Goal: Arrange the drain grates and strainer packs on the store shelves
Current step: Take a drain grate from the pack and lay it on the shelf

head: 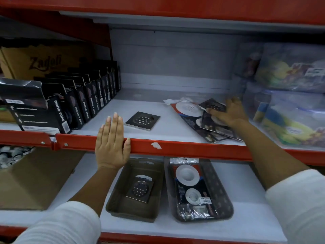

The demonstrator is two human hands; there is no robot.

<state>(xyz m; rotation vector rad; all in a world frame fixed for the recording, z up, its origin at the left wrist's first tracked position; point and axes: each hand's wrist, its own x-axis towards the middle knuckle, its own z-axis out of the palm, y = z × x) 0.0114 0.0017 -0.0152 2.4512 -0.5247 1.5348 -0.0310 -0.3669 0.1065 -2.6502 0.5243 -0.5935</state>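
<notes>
Pile of packs (207, 120): loose on the upper shelf's right, where your right hand (228, 111) can sort it.
Right hand: fingers closing on a dark grate (212, 105) atop the pile; full grip unclear.
Loose grate (142, 120): flat mid-shelf, unsorted.
Left hand (111, 141): flat, fingers straight, empty, bracing you on the red shelf edge (175, 147).
Trays below: grate tray (119, 201) left, strainer tray (223, 196) right, so kinds stay separate.

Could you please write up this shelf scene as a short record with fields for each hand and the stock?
left hand: flat, resting on the red shelf edge, holding nothing
right hand: on the pile of strainer packs, upper shelf
loose drain grate: flat on upper shelf, untouched
left tray: lower shelf, holds one drain grate
right tray: lower shelf, holds a strainer pack
nano tape boxes: row at upper left
</notes>
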